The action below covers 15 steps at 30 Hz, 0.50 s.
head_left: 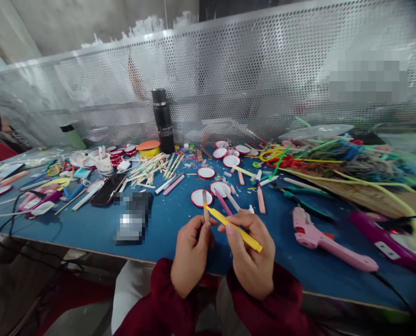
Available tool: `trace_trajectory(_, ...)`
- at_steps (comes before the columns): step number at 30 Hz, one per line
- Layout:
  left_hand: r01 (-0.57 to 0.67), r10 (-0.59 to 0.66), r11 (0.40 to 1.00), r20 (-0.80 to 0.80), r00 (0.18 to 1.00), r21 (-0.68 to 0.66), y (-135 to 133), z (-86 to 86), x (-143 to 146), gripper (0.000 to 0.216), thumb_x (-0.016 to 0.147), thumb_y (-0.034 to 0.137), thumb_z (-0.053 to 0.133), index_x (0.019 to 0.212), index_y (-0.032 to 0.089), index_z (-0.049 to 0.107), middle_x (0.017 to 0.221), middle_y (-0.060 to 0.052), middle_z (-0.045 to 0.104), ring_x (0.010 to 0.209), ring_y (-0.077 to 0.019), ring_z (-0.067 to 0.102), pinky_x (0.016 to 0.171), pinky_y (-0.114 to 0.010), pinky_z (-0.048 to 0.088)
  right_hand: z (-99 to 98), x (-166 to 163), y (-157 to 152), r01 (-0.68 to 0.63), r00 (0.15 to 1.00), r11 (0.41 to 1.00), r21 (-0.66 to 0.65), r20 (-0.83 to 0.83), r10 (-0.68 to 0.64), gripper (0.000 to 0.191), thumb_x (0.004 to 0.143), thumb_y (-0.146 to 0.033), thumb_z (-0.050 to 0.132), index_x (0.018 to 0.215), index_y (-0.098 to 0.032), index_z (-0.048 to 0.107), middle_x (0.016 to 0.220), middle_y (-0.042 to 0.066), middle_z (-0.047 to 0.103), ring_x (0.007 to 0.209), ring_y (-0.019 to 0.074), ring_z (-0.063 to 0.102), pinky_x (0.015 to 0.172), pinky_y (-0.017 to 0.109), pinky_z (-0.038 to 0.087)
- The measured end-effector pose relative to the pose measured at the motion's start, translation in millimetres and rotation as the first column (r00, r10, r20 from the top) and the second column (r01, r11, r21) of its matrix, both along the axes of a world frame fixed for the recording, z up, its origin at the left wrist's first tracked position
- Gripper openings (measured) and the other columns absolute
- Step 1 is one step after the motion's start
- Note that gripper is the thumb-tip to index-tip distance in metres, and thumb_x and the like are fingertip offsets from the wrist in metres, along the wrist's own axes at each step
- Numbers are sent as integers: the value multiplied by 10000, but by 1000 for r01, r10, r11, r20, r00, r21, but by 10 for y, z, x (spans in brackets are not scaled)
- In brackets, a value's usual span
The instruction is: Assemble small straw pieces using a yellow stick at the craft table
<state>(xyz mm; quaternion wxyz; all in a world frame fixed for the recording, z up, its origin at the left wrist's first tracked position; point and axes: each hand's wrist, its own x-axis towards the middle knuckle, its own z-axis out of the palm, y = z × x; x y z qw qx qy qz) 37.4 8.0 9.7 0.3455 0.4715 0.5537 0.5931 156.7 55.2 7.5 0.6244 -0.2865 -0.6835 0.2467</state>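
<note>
My left hand (193,254) is closed, pinching a thin flat stick (206,213) upright between thumb and fingers. The stick is brownish low down and darker grey toward its top. My right hand (251,252) grips a yellow pen-shaped tool (236,228), slanted up to the left. Its narrow tip meets or overlaps the flat stick; I cannot tell whether they touch. Just behind the stick lies a white disc with a red rim (196,198). A second red-rimmed disc (219,187) sits beside it, with a mauve stick (223,205) near my right fingers.
A pink glue gun (330,240) and teal-handled pliers (307,204) lie to the right, near a purple device (391,240). On the left are a dark phone (106,190) and a pile of sticks (148,170). A black flask (163,123) stands before the perforated metal screen (229,84).
</note>
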Motion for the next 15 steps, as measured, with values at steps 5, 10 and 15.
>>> trace_trajectory(5,-13,12,1000,-27,1000,-13,-2,1,-7,299,1016,413,476,931,173,632,607,44,497,573,-114,462,588,-234,359,-39,5,6,36,999,997,-63,-37,-38,57,955,-247,601,940,-240,656,819,29,696,859,219,635,795,372,501)
trace_trajectory(10,-14,14,1000,-20,1000,-3,4,-6,-2,308,1018,414,476,877,177,611,619,41,501,582,-112,463,590,-235,356,-27,9,2,3,1000,999,-53,-2,-3,55,956,-245,606,949,-243,660,827,23,702,843,209,643,814,372,502)
trace_trajectory(15,-10,10,1000,-16,1000,4,6,-34,-9,309,1037,404,448,970,173,643,624,40,508,588,-114,466,603,-242,364,-32,9,5,20,999,995,-103,-48,-25,70,954,-279,617,946,-236,672,796,27,691,860,220,663,751,341,513)
